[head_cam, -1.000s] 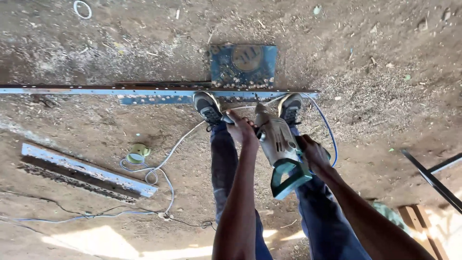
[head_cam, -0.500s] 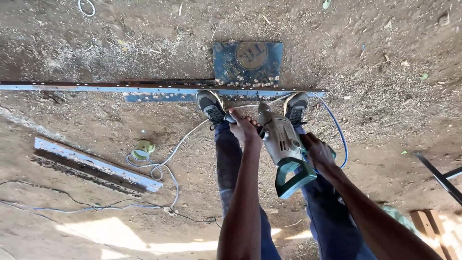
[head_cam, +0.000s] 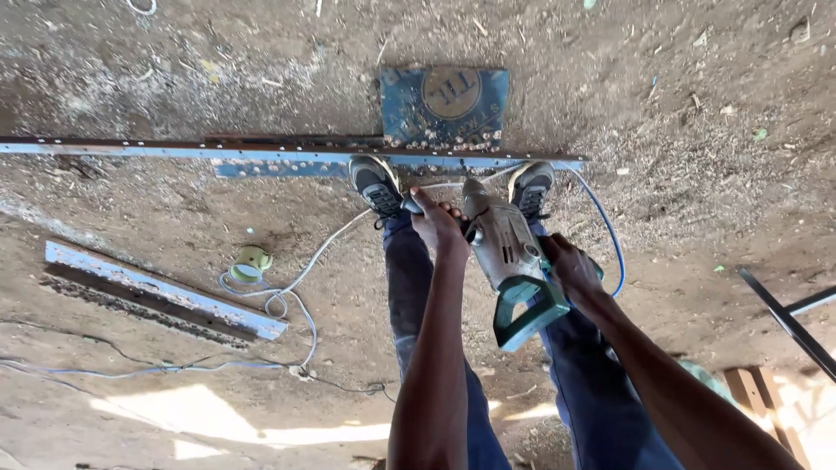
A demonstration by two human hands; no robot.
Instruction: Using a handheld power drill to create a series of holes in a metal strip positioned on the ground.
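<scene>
I stand over a long metal angle bar (head_cam: 174, 148) lying across the dirt, with both shoes (head_cam: 376, 184) pressed on it. A grey and teal electric drill (head_cam: 509, 257) points down at the bar between my feet. My left hand (head_cam: 435, 218) grips its black side handle. My right hand (head_cam: 570, 265) is wrapped around the rear grip by the teal handle. A blue metal plate (head_cam: 444, 106) with a round emblem lies just beyond the bar.
A second short angle bar (head_cam: 161, 292) lies on the ground at left. White and blue cables (head_cam: 300, 270) loop over the dirt beside a small green tape roll (head_cam: 251, 261). Dark metal rods (head_cam: 788, 322) and a wooden piece (head_cam: 758, 400) sit at right.
The view has shifted slightly, so the bar and plate sit a little lower right in frame. Both hands keep their grip on the drill, which stays at the same spot on the bar.
</scene>
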